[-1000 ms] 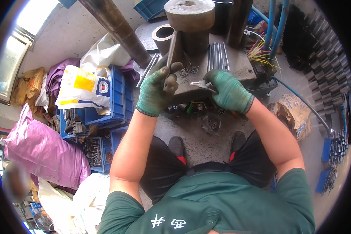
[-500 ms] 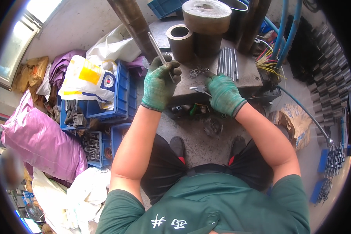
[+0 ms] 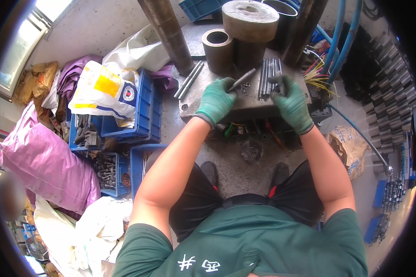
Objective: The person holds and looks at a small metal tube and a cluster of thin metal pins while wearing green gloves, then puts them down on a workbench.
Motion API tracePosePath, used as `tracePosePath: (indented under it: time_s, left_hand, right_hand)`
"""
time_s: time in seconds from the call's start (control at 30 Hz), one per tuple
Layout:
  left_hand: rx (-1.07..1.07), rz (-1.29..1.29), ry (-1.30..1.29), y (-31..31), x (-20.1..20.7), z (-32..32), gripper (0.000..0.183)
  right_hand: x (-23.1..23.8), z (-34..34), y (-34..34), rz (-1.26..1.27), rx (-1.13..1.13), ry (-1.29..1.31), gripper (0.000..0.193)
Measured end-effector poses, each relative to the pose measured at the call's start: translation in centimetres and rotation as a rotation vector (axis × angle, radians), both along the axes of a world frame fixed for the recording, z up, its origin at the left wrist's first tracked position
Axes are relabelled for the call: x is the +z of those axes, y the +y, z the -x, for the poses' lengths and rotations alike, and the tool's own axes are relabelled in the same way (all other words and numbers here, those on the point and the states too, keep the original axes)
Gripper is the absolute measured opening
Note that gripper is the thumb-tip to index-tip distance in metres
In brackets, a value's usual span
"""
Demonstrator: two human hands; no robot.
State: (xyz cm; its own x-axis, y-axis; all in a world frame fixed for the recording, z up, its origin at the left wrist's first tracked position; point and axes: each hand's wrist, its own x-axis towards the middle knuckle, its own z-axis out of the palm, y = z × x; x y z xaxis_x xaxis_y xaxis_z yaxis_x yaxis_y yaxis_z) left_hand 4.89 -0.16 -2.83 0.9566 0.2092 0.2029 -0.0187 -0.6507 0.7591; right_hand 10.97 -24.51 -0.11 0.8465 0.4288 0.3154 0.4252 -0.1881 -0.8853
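Grey worktop [image 3: 252, 102], probably metal, carries rods [image 3: 265, 77] near blue crates [image 3: 148, 111].

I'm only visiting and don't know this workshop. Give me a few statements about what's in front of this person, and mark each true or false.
1. The left hand and right hand both wear green gloves. True.
2. The hollow metal cylinder lies on its side. False: it stands upright, its open end up.
3. The left hand holds a metal rod. True.
4. The right hand reaches into a blue crate. False: it is by the row of metal rods on the bench.
5. A white and yellow bag lies over the blue crate. True.
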Motion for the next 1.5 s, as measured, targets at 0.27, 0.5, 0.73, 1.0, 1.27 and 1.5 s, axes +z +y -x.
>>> tracePosePath:
  time_s: [0.27,0.5,0.73,1.0,1.27,1.5]
  left_hand:
    - [-0.059,-0.345,-0.014,-2.8,-0.2,-1.3,0.02]
    - [-0.098,-0.483,0.136,-3.0,0.5,-2.9,0.024]
    - [-0.022,-0.241,0.057,-1.5,0.3,-2.9,0.035]
    - [-0.01,-0.01,0.065,0.1,-0.9,-3.5,0.033]
    - [0.0,0.143,0.175,0.2,0.1,-3.5,0.032]
    - [-0.059,-0.515,0.018,0.7,0.4,-3.3,0.03]
  right_hand:
    - [1.4,-1.1,-1.6,-0.347,-0.043,0.311,0.024]
    - [1.1,-0.2,-1.4,-0.296,-0.021,0.254,0.026]
    - [1.9,0.3,-1.5,-0.293,-0.016,0.237,0.025]
    - [2.7,0.2,-1.4,-0.227,0.0,0.246,0.024]
    - [2.7,-0.4,-2.5,-0.196,0.126,0.687,0.063]
    - [3.3,0.5,-2.1,-0.014,0.117,0.494,0.071]
